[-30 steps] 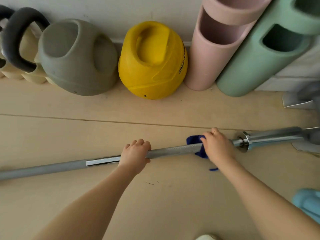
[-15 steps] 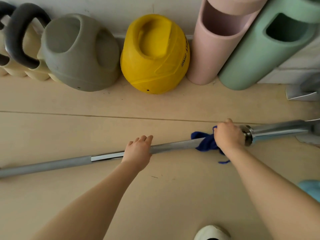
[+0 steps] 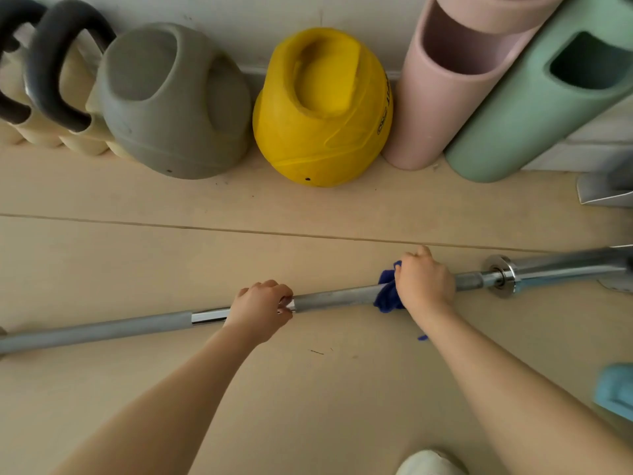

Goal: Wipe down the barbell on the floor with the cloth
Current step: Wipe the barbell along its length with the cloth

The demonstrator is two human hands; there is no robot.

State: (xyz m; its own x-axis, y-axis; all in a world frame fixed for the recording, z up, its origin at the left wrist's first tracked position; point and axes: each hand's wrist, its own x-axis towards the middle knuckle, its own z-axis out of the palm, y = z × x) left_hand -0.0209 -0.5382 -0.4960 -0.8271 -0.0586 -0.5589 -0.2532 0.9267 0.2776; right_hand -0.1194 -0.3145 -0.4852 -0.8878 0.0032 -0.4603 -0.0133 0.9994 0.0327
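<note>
The barbell (image 3: 335, 298) lies on the pale floor (image 3: 308, 389), running from the lower left edge up to its collar (image 3: 501, 275) and sleeve at the right, parallel to a row of weights against the wall: a grey kettlebell (image 3: 171, 101), a yellow kettlebell (image 3: 322, 108), a pink tube (image 3: 445, 87) and a green tube (image 3: 541, 97). The left hand (image 3: 260, 308) is curled round the shaft near its middle, pinning it down. The right hand (image 3: 424, 282) is wrapped round the shaft with the blue cloth (image 3: 388, 293) bunched under the palm, a short way in from the collar; a scrap of cloth shows below the wrist, though how fully the cloth encircles the bar is hard to tell, since the hand covers most of it. The step in hand looks like a sliding wipe along the right half of the shaft. To do it well, the cloth should ring the bar all the way round, the grip firm enough to rub the textured part yet loose enough to slide, with a slight twist of the wrist on each pass. The steadying hand should hold the bar from rolling and shift along when the cloth reaches it, so no band goes unwiped, the collar's inner corner included.
</note>
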